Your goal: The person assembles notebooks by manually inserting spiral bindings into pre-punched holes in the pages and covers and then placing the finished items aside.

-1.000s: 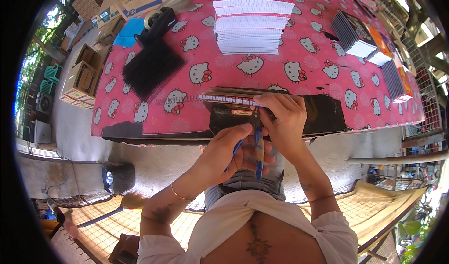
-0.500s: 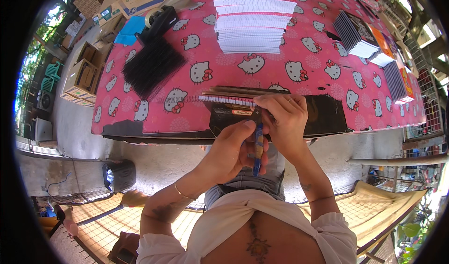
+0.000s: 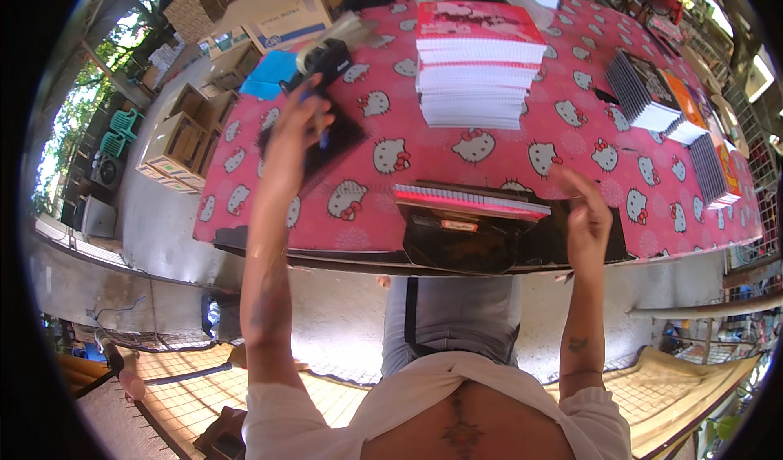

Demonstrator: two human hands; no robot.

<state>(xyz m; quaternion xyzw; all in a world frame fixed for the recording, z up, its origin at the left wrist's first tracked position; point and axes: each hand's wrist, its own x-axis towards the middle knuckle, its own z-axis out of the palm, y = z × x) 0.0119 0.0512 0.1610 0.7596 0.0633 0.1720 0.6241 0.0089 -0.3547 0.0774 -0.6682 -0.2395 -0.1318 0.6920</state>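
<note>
My left hand (image 3: pixel 300 126) is stretched far out over a pile of black spiral binding coils (image 3: pixel 338 138), its fingers closed round blue-handled pliers (image 3: pixel 324 139); motion smears them partly. Near the front edge of the table, a notebook (image 3: pixel 473 201) with a pink edge and a coil along its side leans on a dark board (image 3: pixel 461 246). To the right of that notebook hovers my right hand (image 3: pixel 587 215), slightly blurred, with nothing in it and its fingers apart and loosely bent.
A tall stack of red-covered notebooks (image 3: pixel 481 68) stands mid-table on a pink patterned cloth (image 3: pixel 440 162). Beyond my left hand are a black tape dispenser (image 3: pixel 326 62) and a blue packet (image 3: pixel 267 75). More spiral notebooks (image 3: pixel 640 93) lie at right; cardboard boxes (image 3: pixel 183 134) stand at left.
My left hand has moved from the notebook to the far left with the pliers. My right hand has let go of the notebook and drawn off to the right. The view has shifted.
</note>
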